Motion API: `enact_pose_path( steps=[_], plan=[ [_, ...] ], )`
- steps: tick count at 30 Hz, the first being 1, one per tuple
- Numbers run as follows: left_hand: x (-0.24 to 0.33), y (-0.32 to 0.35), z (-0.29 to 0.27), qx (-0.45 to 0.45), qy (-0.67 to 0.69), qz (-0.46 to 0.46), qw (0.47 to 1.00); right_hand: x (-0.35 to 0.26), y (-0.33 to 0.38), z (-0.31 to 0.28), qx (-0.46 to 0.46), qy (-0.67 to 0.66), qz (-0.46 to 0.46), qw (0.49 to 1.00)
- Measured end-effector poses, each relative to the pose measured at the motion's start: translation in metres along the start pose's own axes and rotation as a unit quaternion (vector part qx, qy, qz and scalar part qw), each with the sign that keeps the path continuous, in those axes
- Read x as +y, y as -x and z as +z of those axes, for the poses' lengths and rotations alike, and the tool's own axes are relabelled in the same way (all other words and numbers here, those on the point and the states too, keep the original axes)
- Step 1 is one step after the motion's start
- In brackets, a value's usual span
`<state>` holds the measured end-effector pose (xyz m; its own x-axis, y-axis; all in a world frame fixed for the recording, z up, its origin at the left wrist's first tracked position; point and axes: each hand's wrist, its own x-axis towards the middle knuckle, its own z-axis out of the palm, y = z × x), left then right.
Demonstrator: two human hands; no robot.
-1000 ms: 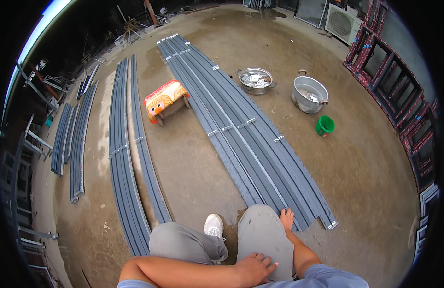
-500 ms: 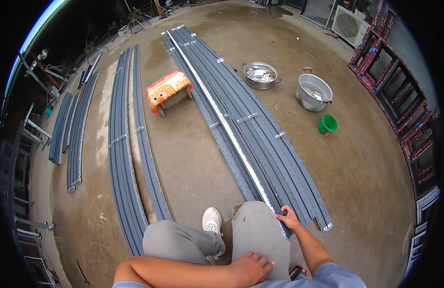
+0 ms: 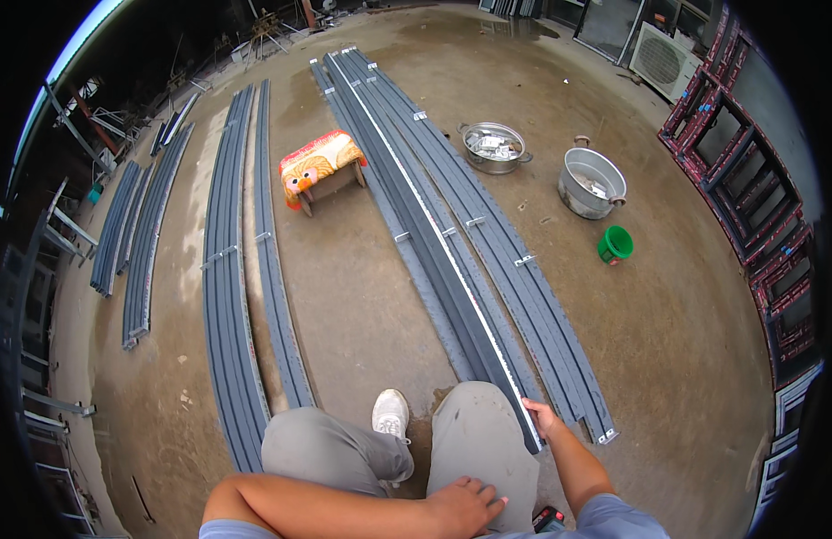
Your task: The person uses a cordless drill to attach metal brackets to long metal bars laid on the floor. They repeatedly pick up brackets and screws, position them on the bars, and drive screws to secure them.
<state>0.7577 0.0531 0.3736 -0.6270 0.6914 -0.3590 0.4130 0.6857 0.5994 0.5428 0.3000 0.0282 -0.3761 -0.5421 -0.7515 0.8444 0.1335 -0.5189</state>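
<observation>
The right hand gripped the near end of the white-edged rail lying among grey rails on the floor, the left hand rested loosely spread on the thigh, and this apparent positioning step called for steady end control.

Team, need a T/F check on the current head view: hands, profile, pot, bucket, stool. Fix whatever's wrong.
1. The right hand grips a long grey profile at its near end. True.
2. The left hand grips that profile too. False: it rests on the right thigh.
3. The shallower metal pot is empty. False: it holds small light-coloured pieces.
4. The green bucket stands right of the cloth-covered stool. True.
5. The visible shoe is black. False: it is white.
</observation>
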Motion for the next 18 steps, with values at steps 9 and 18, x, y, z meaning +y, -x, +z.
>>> enact_pose_path(
  steps=[9,18],
  plan=[
    [0.002,-0.004,0.001,-0.005,-0.007,-0.007,1.000,-0.008,0.001,0.016,-0.027,0.144,0.000,0.989],
    [-0.001,-0.004,-0.003,0.004,-0.001,-0.002,1.000,-0.014,-0.002,0.028,-0.020,0.279,-0.054,0.959]
  ],
)
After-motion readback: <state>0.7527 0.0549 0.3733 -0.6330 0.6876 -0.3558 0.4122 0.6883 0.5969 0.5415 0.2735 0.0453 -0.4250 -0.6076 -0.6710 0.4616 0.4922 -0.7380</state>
